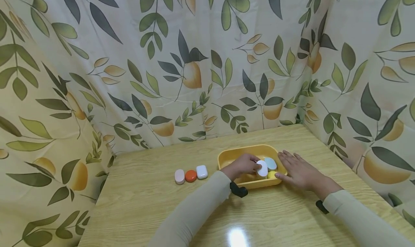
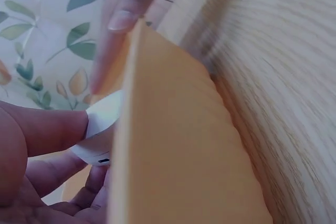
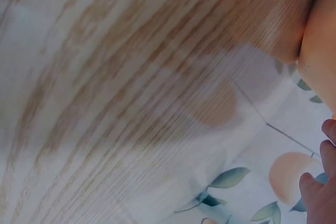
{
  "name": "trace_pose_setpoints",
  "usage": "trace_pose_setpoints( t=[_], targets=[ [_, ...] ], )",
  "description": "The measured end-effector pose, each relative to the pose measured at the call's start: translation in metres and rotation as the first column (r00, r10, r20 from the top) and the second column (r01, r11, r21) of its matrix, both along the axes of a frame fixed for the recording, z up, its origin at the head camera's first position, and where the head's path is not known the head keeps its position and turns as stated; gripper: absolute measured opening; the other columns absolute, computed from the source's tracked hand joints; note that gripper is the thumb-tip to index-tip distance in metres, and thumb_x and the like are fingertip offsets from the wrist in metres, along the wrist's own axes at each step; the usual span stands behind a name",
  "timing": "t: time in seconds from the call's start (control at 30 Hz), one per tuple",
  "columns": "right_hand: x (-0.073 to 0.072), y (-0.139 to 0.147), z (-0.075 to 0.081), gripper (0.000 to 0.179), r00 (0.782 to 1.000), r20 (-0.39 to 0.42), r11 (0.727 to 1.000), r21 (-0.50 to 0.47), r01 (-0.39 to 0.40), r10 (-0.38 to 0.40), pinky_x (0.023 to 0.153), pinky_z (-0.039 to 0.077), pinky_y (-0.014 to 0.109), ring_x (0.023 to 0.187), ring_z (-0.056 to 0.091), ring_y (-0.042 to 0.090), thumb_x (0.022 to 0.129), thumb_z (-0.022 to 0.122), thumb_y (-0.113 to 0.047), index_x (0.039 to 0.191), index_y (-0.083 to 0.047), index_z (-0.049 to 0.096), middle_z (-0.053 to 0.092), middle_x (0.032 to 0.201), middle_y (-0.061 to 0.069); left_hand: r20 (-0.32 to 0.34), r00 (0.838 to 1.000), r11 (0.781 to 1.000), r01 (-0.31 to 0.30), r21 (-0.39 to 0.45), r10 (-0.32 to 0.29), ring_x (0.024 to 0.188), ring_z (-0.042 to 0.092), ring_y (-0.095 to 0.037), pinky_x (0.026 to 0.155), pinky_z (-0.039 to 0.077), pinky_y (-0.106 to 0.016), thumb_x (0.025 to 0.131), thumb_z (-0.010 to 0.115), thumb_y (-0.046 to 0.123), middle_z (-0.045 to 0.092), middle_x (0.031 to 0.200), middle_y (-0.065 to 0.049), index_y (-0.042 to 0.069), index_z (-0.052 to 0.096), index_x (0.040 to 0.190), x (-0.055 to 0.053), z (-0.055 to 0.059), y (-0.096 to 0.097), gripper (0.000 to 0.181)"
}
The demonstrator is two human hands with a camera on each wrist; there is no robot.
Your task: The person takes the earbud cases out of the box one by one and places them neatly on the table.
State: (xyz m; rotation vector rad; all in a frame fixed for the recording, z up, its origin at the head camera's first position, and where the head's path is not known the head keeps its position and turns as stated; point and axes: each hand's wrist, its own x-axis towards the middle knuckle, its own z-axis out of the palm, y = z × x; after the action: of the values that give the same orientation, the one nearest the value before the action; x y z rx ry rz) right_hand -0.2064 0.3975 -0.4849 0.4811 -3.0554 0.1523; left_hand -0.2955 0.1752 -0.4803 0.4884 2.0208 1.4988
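My left hand (image 1: 244, 165) reaches into a yellow-orange plastic bin (image 1: 231, 154) and pinches a white, rounded earbud case (image 1: 262, 169) between thumb and fingers. In the left wrist view, a small dark slot shows on the edge of this white earbud case (image 2: 100, 129), close beside the bin's wall (image 2: 173, 119). A pale blue rounded case (image 1: 270, 163) and a yellow one (image 1: 271, 175) lie in the bin's right end. With its fingers straight, my right hand (image 1: 299, 171) rests at the bin's right rim. The right wrist view catches only some fingertips (image 3: 321, 182).
Left of the bin, a pink case (image 1: 179, 176), a round orange-red case (image 1: 190, 175) and a white squarish case (image 1: 201, 171) stand in a row on the wood-grain table (image 1: 142, 203). A leaf-patterned curtain (image 1: 201, 77) encloses the table's back and sides.
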Motion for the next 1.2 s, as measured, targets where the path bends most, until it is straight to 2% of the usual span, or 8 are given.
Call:
trace_pose_setpoints(
  t=[0.13,0.3,0.47,0.73,1.0,1.2],
  targets=[
    [0.000,0.000,-0.001,0.089,1.000,-0.003,1.000,-0.001,-0.001,0.001,0.112,0.014,0.060,0.142,0.018,0.043,0.097,0.040,-0.062,0.147,0.010,0.027,0.028,0.153,0.025,0.071,0.997,0.997,-0.023,0.068,0.019,0.077,0.064,-0.019,0.078,0.057,-0.043,0.091,0.067,0.000,0.063,0.090,-0.006,-0.003,0.064,0.105,-0.002,0.004,-0.004,0.015],
    [-0.001,-0.001,0.001,0.089,1.000,-0.006,1.000,-0.004,-0.001,0.001,0.112,0.014,0.061,0.141,0.019,0.044,0.097,0.041,-0.062,0.147,0.010,0.027,0.028,0.152,0.026,0.126,0.992,0.994,-0.038,0.102,0.025,0.078,0.063,-0.019,0.083,0.056,-0.046,0.093,0.064,0.000,0.062,0.091,-0.007,-0.002,0.061,0.107,-0.002,0.009,-0.012,0.014],
    [-0.001,-0.001,0.001,0.088,1.000,-0.011,1.000,-0.004,-0.004,0.004,0.111,0.015,0.062,0.141,0.019,0.044,0.097,0.044,-0.060,0.147,0.010,0.027,0.028,0.152,0.026,0.143,0.989,0.994,-0.044,0.104,0.029,0.078,0.063,-0.020,0.083,0.055,-0.048,0.094,0.063,0.002,0.063,0.091,-0.009,-0.002,0.061,0.107,-0.002,0.012,-0.020,0.014],
    [-0.001,0.001,-0.001,0.089,1.000,-0.003,1.000,0.010,0.003,-0.003,0.112,0.014,0.061,0.141,0.019,0.044,0.097,0.041,-0.062,0.148,0.010,0.026,0.027,0.153,0.026,0.174,0.984,0.989,-0.064,0.134,0.040,0.082,0.063,-0.022,0.079,0.057,-0.043,0.094,0.064,0.005,0.063,0.094,-0.010,-0.002,0.061,0.111,-0.008,0.005,-0.024,0.018],
    [-0.001,0.002,0.001,0.089,1.000,0.002,1.000,0.020,0.001,-0.001,0.112,0.013,0.062,0.141,0.018,0.044,0.097,0.040,-0.062,0.147,0.010,0.026,0.028,0.153,0.026,0.175,0.984,0.986,-0.066,0.153,0.039,0.081,0.063,-0.021,0.078,0.058,-0.040,0.093,0.065,0.005,0.064,0.092,-0.010,-0.001,0.062,0.105,-0.010,0.010,-0.030,0.013],
    [-0.001,0.001,0.000,0.089,1.000,0.000,1.000,0.013,-0.007,0.007,0.112,0.013,0.062,0.141,0.018,0.044,0.097,0.040,-0.062,0.147,0.010,0.027,0.028,0.153,0.026,0.175,0.984,0.981,-0.065,0.181,0.033,0.082,0.063,-0.020,0.077,0.058,-0.038,0.094,0.064,0.005,0.064,0.093,-0.010,-0.003,0.062,0.106,-0.010,0.012,-0.038,0.014]
  ],
)
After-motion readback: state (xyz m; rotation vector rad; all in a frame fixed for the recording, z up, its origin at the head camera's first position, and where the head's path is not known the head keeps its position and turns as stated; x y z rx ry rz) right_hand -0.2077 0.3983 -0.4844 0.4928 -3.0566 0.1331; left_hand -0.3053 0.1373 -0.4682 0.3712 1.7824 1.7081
